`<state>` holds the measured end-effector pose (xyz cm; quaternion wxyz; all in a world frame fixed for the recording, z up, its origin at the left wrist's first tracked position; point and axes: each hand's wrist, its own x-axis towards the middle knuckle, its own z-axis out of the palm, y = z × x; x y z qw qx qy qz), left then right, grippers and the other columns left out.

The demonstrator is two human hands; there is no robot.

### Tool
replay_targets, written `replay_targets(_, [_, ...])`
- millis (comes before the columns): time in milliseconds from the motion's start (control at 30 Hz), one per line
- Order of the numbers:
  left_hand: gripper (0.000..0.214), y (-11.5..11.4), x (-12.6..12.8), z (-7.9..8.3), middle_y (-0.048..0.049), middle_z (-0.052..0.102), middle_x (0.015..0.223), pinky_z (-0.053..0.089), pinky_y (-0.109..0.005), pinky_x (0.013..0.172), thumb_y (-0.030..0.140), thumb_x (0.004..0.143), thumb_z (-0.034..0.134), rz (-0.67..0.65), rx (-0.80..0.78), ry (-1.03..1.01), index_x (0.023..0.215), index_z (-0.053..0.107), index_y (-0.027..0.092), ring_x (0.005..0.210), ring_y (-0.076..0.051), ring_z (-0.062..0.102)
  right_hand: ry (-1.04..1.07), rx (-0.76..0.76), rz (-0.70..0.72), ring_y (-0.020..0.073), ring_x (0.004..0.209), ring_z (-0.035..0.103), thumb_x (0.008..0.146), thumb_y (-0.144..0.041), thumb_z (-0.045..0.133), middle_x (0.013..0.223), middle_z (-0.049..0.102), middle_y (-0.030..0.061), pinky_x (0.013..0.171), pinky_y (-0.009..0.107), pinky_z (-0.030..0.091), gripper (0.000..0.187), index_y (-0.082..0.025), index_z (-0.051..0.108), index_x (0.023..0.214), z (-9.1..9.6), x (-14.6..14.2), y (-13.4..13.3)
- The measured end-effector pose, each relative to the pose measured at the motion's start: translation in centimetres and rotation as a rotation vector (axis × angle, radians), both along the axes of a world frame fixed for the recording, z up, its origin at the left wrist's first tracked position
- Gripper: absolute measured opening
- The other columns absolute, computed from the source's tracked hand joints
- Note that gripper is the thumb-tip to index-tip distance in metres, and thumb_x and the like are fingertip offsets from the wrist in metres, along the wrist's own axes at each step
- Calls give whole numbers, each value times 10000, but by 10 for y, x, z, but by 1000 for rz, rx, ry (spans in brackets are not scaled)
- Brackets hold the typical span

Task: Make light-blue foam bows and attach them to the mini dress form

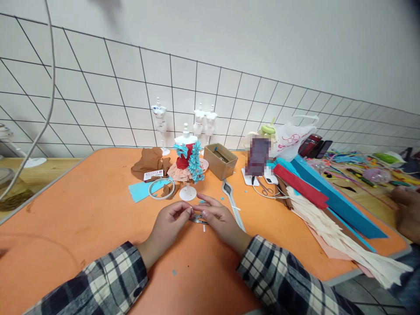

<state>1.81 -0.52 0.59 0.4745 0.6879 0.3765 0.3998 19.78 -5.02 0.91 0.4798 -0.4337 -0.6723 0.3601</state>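
Observation:
My left hand (172,219) is closed in a pinch, thumb against forefinger, on something too small to make out. Its fingertips meet those of my right hand (223,221), whose fingers reach leftward and press at the same spot. A small metal tool (198,220) shows just under the fingertips; its kind is partly hidden. On the table below lies a thin white strip (204,228). Right behind my hands stands a small dress form (187,192) on a white base, wearing a red bodice (183,161), blue ruffles (197,162) and a peach frilled skirt (180,172).
To the left lie brown crepe paper (147,162), a blue sheet (139,191) and a tape roll (151,192). A cardboard box (223,162), a grey strap-like piece (233,203), scissors (265,188) and crepe paper rolls (302,186) sit rightward. Another person's hand (407,210) shows far right.

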Motion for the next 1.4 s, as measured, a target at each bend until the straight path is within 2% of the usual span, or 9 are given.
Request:
replay_targets(233, [220,-1,1,1,-35,691,705,476,-258,643,328,821,542,-11,69,119,713,651,170,686,-186,630,-106,78,-42,210,1149,576,905,-406,549,1405,509,56,984,400,484,270,-284,734,1059,-8,2,1])
replay_targets(400, [188,-5,4,0,-6,658,659,426,-231,610,257,821,527,-41,246,316,696,647,184,638,-157,588,-60,-34,-147,241,1148,584,780,-340,709,1347,559,82,973,422,477,139,-241,761,862,-6,1,4])
replay_targets(567, [188,-10,5,-1,-4,669,704,427,-231,636,226,839,493,-100,324,396,738,645,184,660,-147,595,-100,-137,-188,239,1186,556,757,-256,716,1305,589,86,1029,419,391,53,-209,739,753,3,2,4])
replay_targets(667, [200,-10,5,-1,0,655,676,422,-230,620,228,835,485,-86,330,412,709,631,178,637,-140,585,-160,-87,-195,221,1179,552,742,-226,716,1297,596,62,1023,397,385,11,-221,726,741,6,3,3])
replay_targets(833, [183,-9,7,-2,4,639,652,413,-227,606,196,797,480,-97,334,422,666,605,174,623,-135,569,-251,123,-189,204,1141,564,717,-129,661,1214,650,49,993,367,403,95,-224,672,713,4,-1,1])
replay_targets(900, [175,-9,7,-1,4,637,647,416,-225,606,185,783,477,-100,328,401,658,599,173,620,-135,570,-212,101,-198,201,1129,577,711,-111,641,1203,656,58,991,362,406,105,-215,649,711,3,-2,2])
replay_targets(1100, [205,-10,6,4,-12,676,690,443,-235,642,230,826,490,-105,278,339,696,637,170,662,-151,608,14,-162,-167,210,1144,590,791,-217,631,1241,635,101,990,365,414,79,-188,663,724,1,-1,6])
replay_targets(1267, [256,-10,5,4,-27,733,855,467,-240,728,348,899,503,-179,202,261,886,705,192,796,-170,651,-59,-52,-219,203,1147,583,803,-225,643,1243,639,70,1018,372,387,51,-209,687,784,-1,1,5])
replay_targets(1400, [281,-10,6,3,-33,731,803,470,-237,689,363,896,503,-160,168,247,855,710,177,746,-170,648,-91,-2,-204,192,1166,573,829,-223,622,1258,634,54,1018,368,392,57,-219,676,812,-1,0,3])
